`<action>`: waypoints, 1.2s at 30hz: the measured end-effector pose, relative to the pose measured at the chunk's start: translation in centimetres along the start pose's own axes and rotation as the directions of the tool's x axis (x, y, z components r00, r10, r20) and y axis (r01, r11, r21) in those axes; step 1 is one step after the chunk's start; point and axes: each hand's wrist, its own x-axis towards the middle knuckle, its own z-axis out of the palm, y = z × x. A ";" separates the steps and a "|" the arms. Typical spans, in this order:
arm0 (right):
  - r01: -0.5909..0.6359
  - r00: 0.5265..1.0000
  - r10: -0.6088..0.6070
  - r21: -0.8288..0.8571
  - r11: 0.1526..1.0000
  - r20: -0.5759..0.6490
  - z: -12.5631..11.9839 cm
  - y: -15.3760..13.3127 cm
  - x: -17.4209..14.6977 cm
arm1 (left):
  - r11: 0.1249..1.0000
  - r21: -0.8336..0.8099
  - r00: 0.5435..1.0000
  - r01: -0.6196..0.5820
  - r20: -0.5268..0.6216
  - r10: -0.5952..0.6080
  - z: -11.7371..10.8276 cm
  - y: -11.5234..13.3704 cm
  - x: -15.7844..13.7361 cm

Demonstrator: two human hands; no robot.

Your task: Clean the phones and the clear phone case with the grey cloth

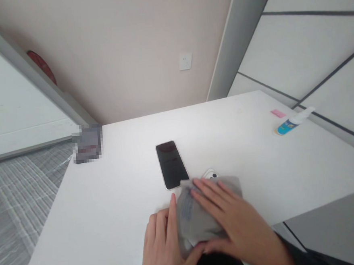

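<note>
A grey cloth (188, 224) with faint blue print lies bunched on the white table near its front edge. Across its top, my right hand (236, 221) lies with fingers stretched flat and its thumb towards the near edge. My left hand (162, 242) is at the cloth's left side, index finger stretched along the edge, other fingers curled, thumb reaching to the near edge. From under the cloth's far side peeks a white phone (209, 172) with its camera corner showing; the rest is covered. Just beyond lies a phone with a black screen (171, 164), face up.
A spray bottle (291, 123) with a blue label lies at the table's right, beside a small pink piece (278, 113). A pixelated dark item (89, 144) is at the far left corner. Behind the table (110, 218) rises a wall with a socket (185, 61).
</note>
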 end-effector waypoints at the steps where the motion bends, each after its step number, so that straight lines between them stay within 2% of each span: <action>1: -0.081 0.997 0.081 -0.022 0.996 -0.021 0.0 0.2 -0.1 | 1.000 0.000 1.000 -0.004 -0.006 0.004 0.0 0.0 0.0; 2: -0.119 0.992 0.117 -0.038 0.992 -0.037 -0.1 0.4 -0.2 | 1.000 0.000 1.000 -0.005 -0.009 0.005 0.0 -0.1 0.0; 3: -0.105 0.994 0.103 -0.044 0.994 -0.038 -0.1 0.4 -0.3 | 1.000 0.001 1.000 -0.006 -0.012 0.006 -0.1 -0.1 0.0; 6: 0.050 0.999 -0.050 -0.007 0.999 0.014 -0.3 0.5 -0.3 | 1.000 0.010 1.000 -0.014 -0.027 0.014 -0.1 -0.2 0.0; 7: 0.042 0.999 -0.041 -0.024 0.999 0.016 -0.3 0.6 -0.2 | 1.000 0.015 1.000 -0.016 -0.026 0.017 -0.1 -0.2 0.0; 11: -0.136 0.990 0.129 -0.133 0.982 -0.059 -0.6 1.3 -0.1 | 1.000 0.018 1.000 -0.015 -0.004 0.015 0.2 -0.4 -0.1; 14: -0.123 0.988 0.109 -0.127 0.984 -0.107 -1.1 1.6 -0.5 | 1.000 0.017 1.000 -0.010 0.009 0.010 0.2 -0.6 -0.3; 17: -0.052 0.997 0.047 -0.084 0.995 -0.060 -1.4 2.2 -0.9 | 1.000 -0.013 0.997 -0.020 0.074 0.021 0.0 -0.9 -0.5; 21: -0.131 0.990 0.123 -0.113 0.985 -0.072 -0.9 2.2 -0.9 | 0.998 -0.048 0.994 -0.027 0.105 0.032 -0.4 -1.4 -0.5; 22: -0.095 0.993 0.085 -0.111 0.989 -0.084 -0.7 1.8 -0.9 | 0.998 -0.049 0.995 -0.031 0.095 0.035 -0.4 -1.5 -0.4; 25: 0.168 0.984 -0.171 -0.065 0.984 -0.043 -0.6 0.5 -0.6 | 0.998 -0.041 0.997 -0.056 0.059 0.059 -0.3 -1.6 -0.2; 26: 0.190 0.981 -0.192 -0.053 0.980 -0.025 -0.7 0.3 -0.5 | 0.997 -0.039 0.997 -0.064 0.048 0.066 -0.2 -1.5 -0.1; 29: 0.028 1.000 -0.029 -0.086 0.996 -0.009 -1.0 0.2 -0.4 | 0.997 -0.045 0.998 -0.062 0.017 0.063 0.0 -1.4 0.0; 30: 0.006 0.999 -0.009 -0.110 0.994 -0.032 -1.0 0.2 -0.4 | 0.997 -0.048 0.998 -0.059 0.015 0.060 0.0 -1.3 0.0; 34: 0.181 0.980 -0.192 -0.160 0.970 -0.056 -0.8 -0.1 -0.7 | 0.996 -0.038 0.997 -0.076 0.026 0.077 -0.2 -1.4 -0.2; 36: 0.097 0.992 -0.108 -0.165 0.981 -0.060 -0.8 0.0 -0.9 | 0.997 -0.032 0.997 -0.071 0.009 0.071 -0.4 -1.4 -0.2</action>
